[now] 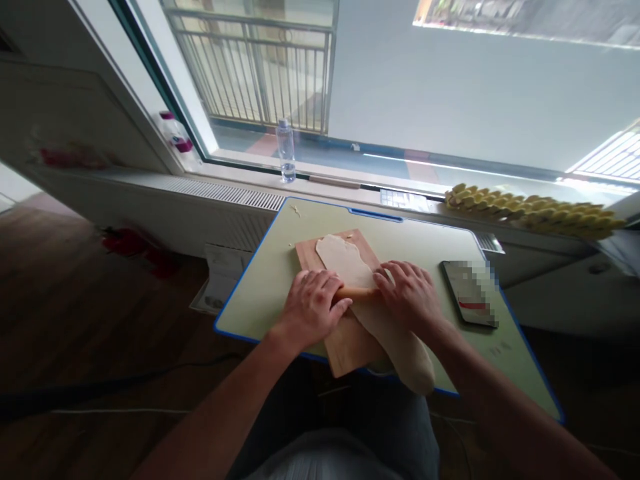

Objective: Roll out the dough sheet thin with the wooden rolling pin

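A long flat sheet of dough (pixel 345 260) lies along a wooden board (pixel 350 347), its thicker near end hanging past the board and the table's front edge. Across the dough runs a wooden rolling pin (pixel 359 293). My left hand (pixel 313 300) is closed over the pin's left end, thumb below and fingers above. On the other end rests my right hand (pixel 407 290), its fingers curled over the pin. Both palms cover the ends of the pin, so its full length is hidden.
The board sits on a small pale table (pixel 265 280) with a blue rim. A phone (pixel 470 293) lies at its right. On the windowsill behind stand a clear bottle (pixel 287 152) and yellow egg trays (pixel 530 210). Another bottle (pixel 176 133) leans in the window corner.
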Demonstrator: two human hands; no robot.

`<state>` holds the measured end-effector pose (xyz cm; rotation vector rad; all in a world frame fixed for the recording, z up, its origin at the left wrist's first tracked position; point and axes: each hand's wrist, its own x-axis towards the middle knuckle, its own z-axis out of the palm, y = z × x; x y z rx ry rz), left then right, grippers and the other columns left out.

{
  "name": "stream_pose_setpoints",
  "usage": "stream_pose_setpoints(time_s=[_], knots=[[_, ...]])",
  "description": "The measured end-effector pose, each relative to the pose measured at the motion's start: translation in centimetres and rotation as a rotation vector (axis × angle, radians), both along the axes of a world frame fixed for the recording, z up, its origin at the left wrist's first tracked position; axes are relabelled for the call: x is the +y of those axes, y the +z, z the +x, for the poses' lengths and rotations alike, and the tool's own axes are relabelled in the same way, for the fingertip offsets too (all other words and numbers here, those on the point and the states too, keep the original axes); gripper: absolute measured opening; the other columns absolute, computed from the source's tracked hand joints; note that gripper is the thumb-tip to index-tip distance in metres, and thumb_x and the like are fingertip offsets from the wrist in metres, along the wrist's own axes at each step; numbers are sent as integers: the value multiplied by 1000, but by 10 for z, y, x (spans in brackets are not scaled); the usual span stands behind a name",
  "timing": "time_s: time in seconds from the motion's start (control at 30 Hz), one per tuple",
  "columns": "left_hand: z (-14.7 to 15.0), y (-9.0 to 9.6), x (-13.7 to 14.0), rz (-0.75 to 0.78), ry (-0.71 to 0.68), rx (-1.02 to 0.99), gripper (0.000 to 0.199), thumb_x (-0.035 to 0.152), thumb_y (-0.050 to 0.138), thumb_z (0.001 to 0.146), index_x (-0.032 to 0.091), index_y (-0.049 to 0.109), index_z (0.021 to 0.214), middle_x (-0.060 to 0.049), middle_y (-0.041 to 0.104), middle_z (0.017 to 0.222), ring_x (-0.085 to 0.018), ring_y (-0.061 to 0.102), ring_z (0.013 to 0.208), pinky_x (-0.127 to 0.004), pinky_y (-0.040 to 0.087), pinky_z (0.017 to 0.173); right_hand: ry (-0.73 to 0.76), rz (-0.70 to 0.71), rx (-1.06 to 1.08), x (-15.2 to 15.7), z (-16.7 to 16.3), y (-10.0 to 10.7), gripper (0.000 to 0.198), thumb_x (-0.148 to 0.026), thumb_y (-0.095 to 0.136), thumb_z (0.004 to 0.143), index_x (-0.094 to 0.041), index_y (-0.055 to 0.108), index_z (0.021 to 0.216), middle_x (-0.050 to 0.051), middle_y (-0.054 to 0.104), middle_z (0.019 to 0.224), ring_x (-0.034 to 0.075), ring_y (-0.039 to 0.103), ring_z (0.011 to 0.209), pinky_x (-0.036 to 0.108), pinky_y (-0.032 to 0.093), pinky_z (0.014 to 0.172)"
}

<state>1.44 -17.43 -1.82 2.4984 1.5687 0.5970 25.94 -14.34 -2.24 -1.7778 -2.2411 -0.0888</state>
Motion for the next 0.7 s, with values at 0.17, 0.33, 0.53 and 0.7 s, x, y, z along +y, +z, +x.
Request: stream_pose_setpoints(time_s=[0.17, 0.33, 0.53, 0.7], knots=[[11, -4, 12, -1, 102, 102, 59, 59, 37, 108, 26, 58, 153, -10, 51, 166, -35, 41, 155, -65, 28, 127, -130, 17, -40, 2, -4, -5, 52, -51, 39, 111, -23, 62, 148, 10, 63, 153, 35, 51, 141, 55, 34, 117], [18, -3, 40, 8, 181, 169, 60, 58, 32, 109, 29, 59, 154, -10, 51, 166, -36, 43, 154, -67, 30, 126, -154, -2, -5, 22, -4, -6, 54, -54, 40, 111, -23, 62, 149, 9, 63, 153, 33, 51, 141, 51, 36, 117], [21, -3, 63, -4, 204, 200, 56, 54, 33, 109, 33, 60, 152, -8, 50, 166, -34, 41, 155, -67, 25, 128, -158, -106, 1, 40, -2, -2, 59, -60, 36, 110, -25, 60, 150, 9, 62, 154, 32, 52, 141, 50, 38, 118], [25, 0, 86, -56, 231, 211, 56, 53, 31, 108, 34, 59, 153, -8, 47, 169, -36, 39, 156, -71, 25, 126, -181, -172, 39, 60, -3, 2, 60, -60, 33, 110, -25, 59, 151, 8, 59, 157, 32, 49, 144, 52, 37, 118]])
